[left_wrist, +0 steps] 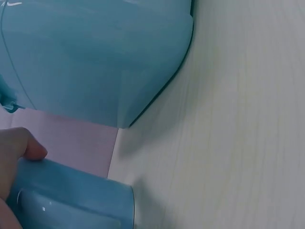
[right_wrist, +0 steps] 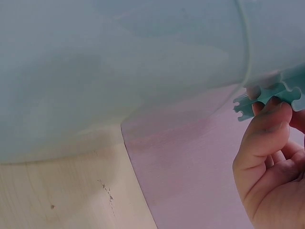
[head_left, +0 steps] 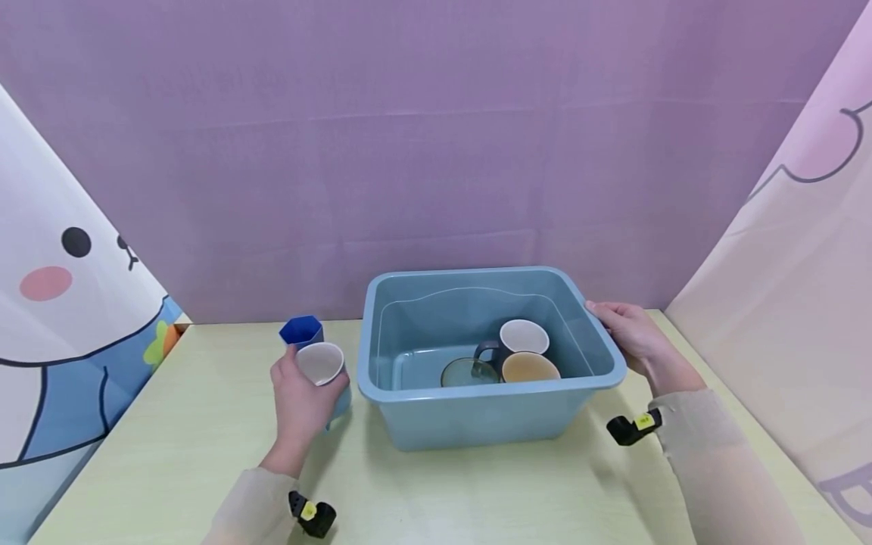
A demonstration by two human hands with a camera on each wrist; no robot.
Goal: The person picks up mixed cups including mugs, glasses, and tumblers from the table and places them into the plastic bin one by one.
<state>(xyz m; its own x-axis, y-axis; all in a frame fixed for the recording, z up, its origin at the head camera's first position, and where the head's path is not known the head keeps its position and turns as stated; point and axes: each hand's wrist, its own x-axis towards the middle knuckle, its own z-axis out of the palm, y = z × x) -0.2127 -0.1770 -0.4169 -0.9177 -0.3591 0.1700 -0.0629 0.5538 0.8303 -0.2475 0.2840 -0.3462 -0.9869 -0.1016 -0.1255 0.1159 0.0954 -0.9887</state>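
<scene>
On the left, my left hand (head_left: 303, 401) grips a blue mug (head_left: 341, 405) with a white inside, thumb and fingers round its upper part. The left wrist view shows the same mug (left_wrist: 76, 195) beside the basin's outer wall, apart from it. My right hand (head_left: 630, 333) holds the right rim of a blue plastic basin (head_left: 470, 420); in the right wrist view its fingers (right_wrist: 269, 129) curl under the rim's ribbed edge. Inside the basin, toward the right, are a dark mug with a white inside (head_left: 523, 337), a cup with a tan inside (head_left: 531, 367) and a greenish glass cup (head_left: 468, 372).
Behind the left hand stands a dark blue hexagonal cup (head_left: 302, 331). The pale wooden table (head_left: 463, 492) meets a purple cloth (head_left: 436, 151) at the back. Printed curtains (head_left: 68, 318) hang at both sides.
</scene>
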